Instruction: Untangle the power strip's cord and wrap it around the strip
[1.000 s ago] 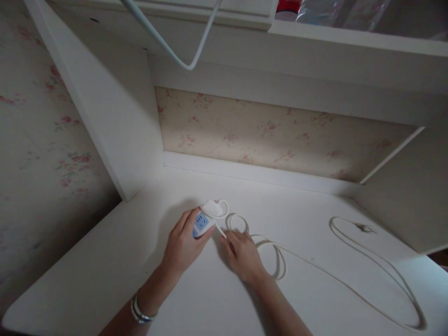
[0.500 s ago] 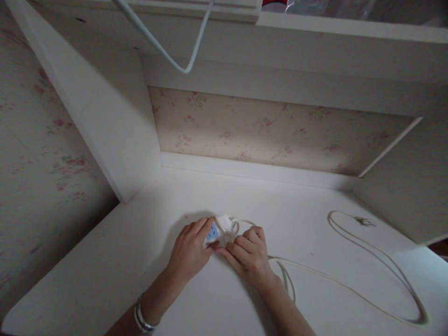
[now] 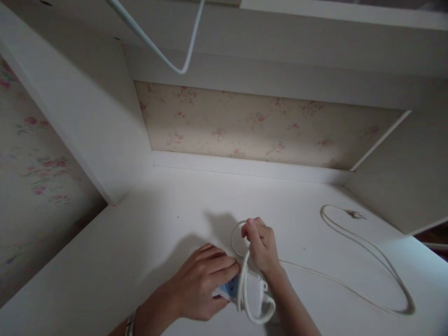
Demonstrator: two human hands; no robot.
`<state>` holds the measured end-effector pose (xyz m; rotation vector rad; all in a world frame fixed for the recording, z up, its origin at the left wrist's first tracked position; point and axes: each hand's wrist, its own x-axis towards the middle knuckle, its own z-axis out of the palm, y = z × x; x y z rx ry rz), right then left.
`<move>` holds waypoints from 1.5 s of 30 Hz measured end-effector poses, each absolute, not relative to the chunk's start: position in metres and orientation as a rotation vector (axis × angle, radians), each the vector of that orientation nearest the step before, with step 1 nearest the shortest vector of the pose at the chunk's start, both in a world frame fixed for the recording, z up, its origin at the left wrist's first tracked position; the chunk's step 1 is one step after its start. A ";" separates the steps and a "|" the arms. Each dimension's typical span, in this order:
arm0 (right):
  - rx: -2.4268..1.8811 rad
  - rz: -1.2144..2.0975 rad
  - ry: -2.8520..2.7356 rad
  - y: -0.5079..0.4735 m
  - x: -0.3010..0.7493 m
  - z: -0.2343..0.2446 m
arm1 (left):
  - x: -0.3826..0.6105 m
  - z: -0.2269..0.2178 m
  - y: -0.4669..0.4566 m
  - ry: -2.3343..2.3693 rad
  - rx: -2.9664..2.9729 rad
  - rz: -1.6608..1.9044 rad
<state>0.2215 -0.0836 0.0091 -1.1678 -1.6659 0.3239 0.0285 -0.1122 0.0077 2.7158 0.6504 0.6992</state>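
My left hand [image 3: 203, 282] is closed around a white power strip [image 3: 245, 291] with a blue socket face, held just above the white desk top [image 3: 140, 252]. Turns of its white cord [image 3: 367, 252] lie wrapped round the strip. My right hand [image 3: 261, 245] is lifted beside it with fingers pinched on a loop of that cord. The remaining cord runs right across the desk in a wide curve to a plug end [image 3: 353, 214] near the right side panel.
The desk sits in a white alcove with a left panel [image 3: 80, 116], a right panel [image 3: 402, 177] and floral wallpaper [image 3: 259, 126] behind. A pale cable [image 3: 164, 51] hangs from the shelf overhead. A bracelet [image 3: 130, 323] circles my left wrist.
Both hands have drawn the power strip nearer to me. The right hand has risen from the desk with a cord loop, and cord is now wound round the strip.
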 end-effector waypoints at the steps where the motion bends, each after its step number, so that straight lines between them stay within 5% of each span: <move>1: -1.237 0.369 -1.602 -0.081 0.222 0.007 | 0.027 0.010 -0.112 0.649 2.697 0.763; 11: -1.237 1.002 -1.691 -0.072 0.205 -0.013 | 0.007 0.005 -0.105 0.974 2.485 1.313; 29: -0.983 1.214 -2.286 -0.107 0.194 0.015 | -0.016 0.005 -0.064 1.818 2.062 1.489; 45: -0.942 0.658 -1.938 -0.104 0.217 0.028 | 0.009 -0.005 -0.084 1.399 2.432 0.953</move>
